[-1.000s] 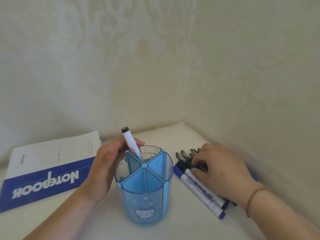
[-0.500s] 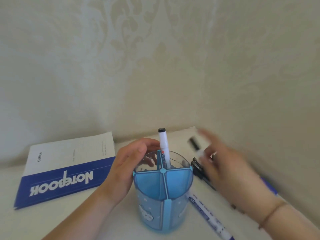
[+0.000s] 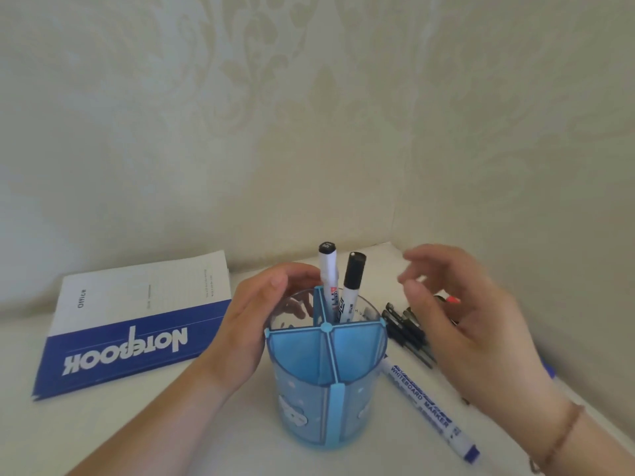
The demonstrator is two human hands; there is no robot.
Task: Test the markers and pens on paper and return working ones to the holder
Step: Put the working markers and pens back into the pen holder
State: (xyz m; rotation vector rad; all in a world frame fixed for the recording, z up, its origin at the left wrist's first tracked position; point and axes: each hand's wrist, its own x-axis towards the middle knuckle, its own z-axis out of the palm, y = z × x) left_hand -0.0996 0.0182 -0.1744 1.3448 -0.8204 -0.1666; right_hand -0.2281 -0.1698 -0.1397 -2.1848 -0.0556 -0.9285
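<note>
A blue round holder [image 3: 326, 386] with four compartments stands on the white desk. Two black-capped white markers [image 3: 328, 274] [image 3: 354, 280] stand upright in its far right compartment. My left hand [image 3: 247, 324] grips the holder's left wall, fingers curled round its far rim. Just right of the holder, my right hand [image 3: 460, 321] hovers with relaxed fingers and holds nothing. A blue whiteboard marker [image 3: 426, 407] lies on the desk right of the holder. Several black pens [image 3: 403, 329] lie beyond it, partly hidden by my right hand.
A blue and white notebook [image 3: 134, 324] lies closed at the left of the desk. Pale patterned walls [image 3: 309, 132] meet in a corner close behind the holder and run along the right side of the desk.
My right hand lifted a black-capped marker from the pile, set it in the holder beside the first one and let go. My left hand kept its hold on the holder.
</note>
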